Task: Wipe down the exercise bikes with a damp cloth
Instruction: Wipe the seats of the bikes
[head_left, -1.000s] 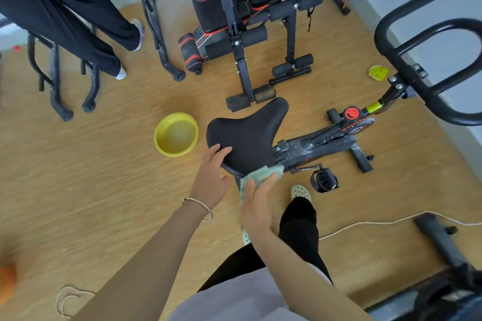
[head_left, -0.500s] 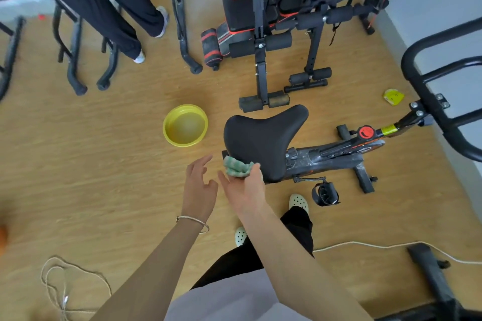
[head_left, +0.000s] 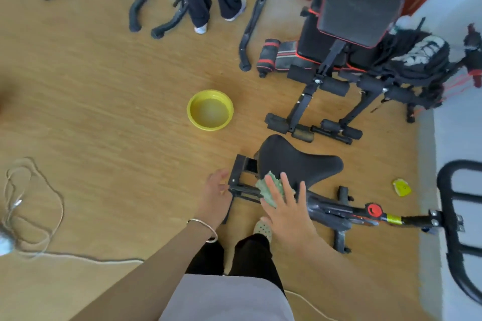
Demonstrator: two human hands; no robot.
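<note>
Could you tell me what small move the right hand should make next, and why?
Probably slide the right hand forward, drawing the green cloth across the black saddle: the cloth lies only at the saddle's near edge under straight fingers, and most of the seat top lies beyond it.

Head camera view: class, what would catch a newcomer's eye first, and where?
The black padded bike saddle sits at centre, with the right hand pressing a crumpled green cloth against its near edge. A round yellow plastic basin stands on the wooden floor, up-left of the saddle.
</note>
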